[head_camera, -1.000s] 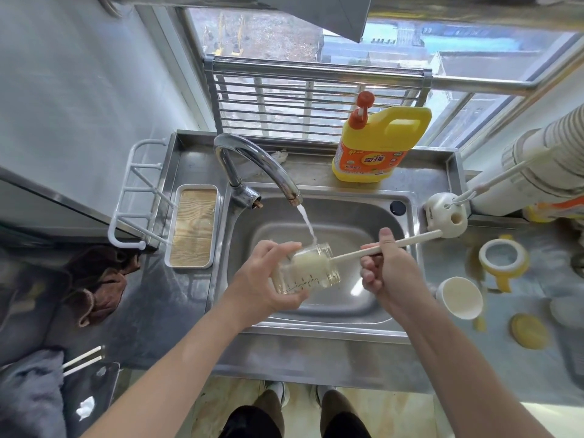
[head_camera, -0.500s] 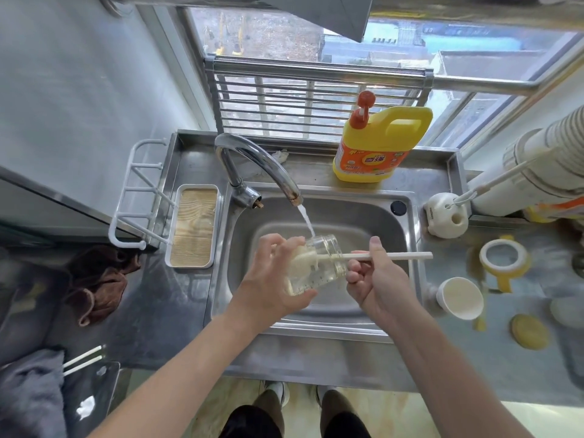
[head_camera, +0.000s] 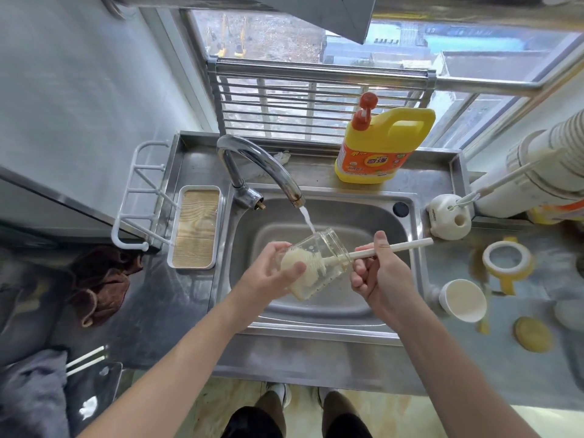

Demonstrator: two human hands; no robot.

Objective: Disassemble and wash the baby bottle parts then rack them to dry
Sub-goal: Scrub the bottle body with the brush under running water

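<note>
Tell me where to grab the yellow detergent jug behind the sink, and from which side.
Take the yellow detergent jug by its moulded loop handle at the top, probably reaching from the right. The jug stands upright, fingers fit through the handle's open slot, and the red pump crowds its left.

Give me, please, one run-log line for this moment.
step: bottle scrub | left hand: holds bottle | right hand: holds brush, head inside bottle | faucet: running onto bottle | place: over sink

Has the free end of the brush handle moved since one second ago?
Yes, slightly. The brush handle end overlapped the white holder then; now it sits just below and left of it, nearer the person.
</note>
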